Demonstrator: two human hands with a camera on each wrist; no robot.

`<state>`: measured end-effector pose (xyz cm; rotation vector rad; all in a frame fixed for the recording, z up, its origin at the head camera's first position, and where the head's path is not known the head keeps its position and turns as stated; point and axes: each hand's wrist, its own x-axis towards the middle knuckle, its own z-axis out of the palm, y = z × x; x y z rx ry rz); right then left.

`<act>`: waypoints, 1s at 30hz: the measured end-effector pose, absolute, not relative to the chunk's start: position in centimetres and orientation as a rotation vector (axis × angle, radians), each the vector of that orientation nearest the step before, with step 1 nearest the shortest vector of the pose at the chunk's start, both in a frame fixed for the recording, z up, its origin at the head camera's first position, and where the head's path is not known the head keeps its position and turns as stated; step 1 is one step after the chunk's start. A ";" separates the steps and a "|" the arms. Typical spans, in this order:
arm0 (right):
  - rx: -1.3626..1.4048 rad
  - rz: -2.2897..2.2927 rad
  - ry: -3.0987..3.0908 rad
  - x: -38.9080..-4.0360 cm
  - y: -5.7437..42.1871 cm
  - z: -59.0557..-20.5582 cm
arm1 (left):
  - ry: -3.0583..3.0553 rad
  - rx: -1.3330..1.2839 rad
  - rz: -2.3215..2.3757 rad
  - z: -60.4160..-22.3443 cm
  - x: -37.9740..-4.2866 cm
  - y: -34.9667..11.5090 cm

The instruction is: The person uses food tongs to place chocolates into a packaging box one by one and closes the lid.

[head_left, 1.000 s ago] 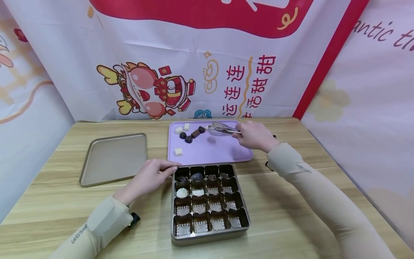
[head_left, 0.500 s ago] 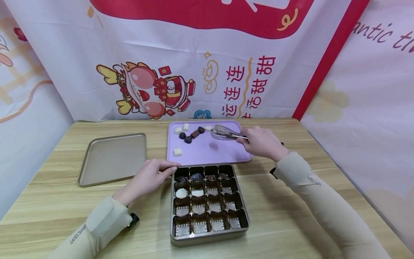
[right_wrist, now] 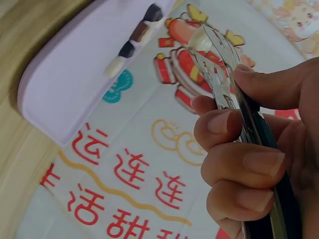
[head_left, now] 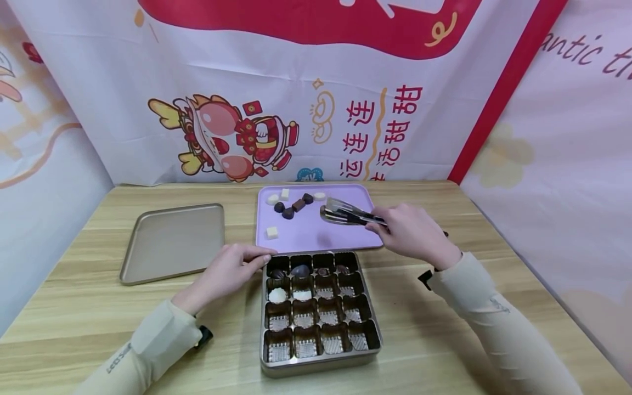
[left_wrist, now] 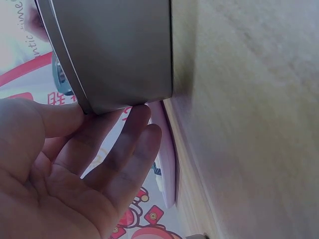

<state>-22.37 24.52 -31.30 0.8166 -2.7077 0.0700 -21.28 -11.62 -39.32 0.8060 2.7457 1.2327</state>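
Change just now: the right hand (head_left: 412, 233) has drawn back and to the right from the far part of the purple tray (head_left: 345, 236), bringing the tongs (head_left: 353, 215) along. Right grip: fingers wrapped firmly round the tongs' handles. The right-wrist view shows the tong tips closed on one white chocolate (right_wrist: 201, 40), held up in the air; from the head view the tips are over the purple tray, clear of its surface, and the chocolate there is hard to make out.

Meaning for the work: that piece is off the purple tray but not yet in the box (head_left: 321, 367); it's between the two.

Left hand (head_left: 229, 269) has not shifted: thumb and fingers hold the far-left corner of the box, a light grip, spread only as far as that corner. Box sits on the worktop (head_left: 222, 362), just in front of the purple tray. Its far row has four dark chocolates (head_left: 300, 270); the next row has two white pieces (head_left: 277, 294) in its left compartments, unchanged since a second ago. Filling looks partway.

Eight chocolates lie on the purple tray, a mix of dark, brown and white. Gold tray (head_left: 173, 244) lies flat at far left, untouched.
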 end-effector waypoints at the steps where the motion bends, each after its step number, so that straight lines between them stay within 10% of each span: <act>1: 0.825 0.069 -2.694 -22.0 24.5 -31.2 | 2.748 0.808 1.233 -39.3 -21.3 -11.6; 30: 1.096 0.114 -2.548 -15.7 25.4 -30.9 | 2.733 0.788 1.241 -39.2 -21.0 -11.5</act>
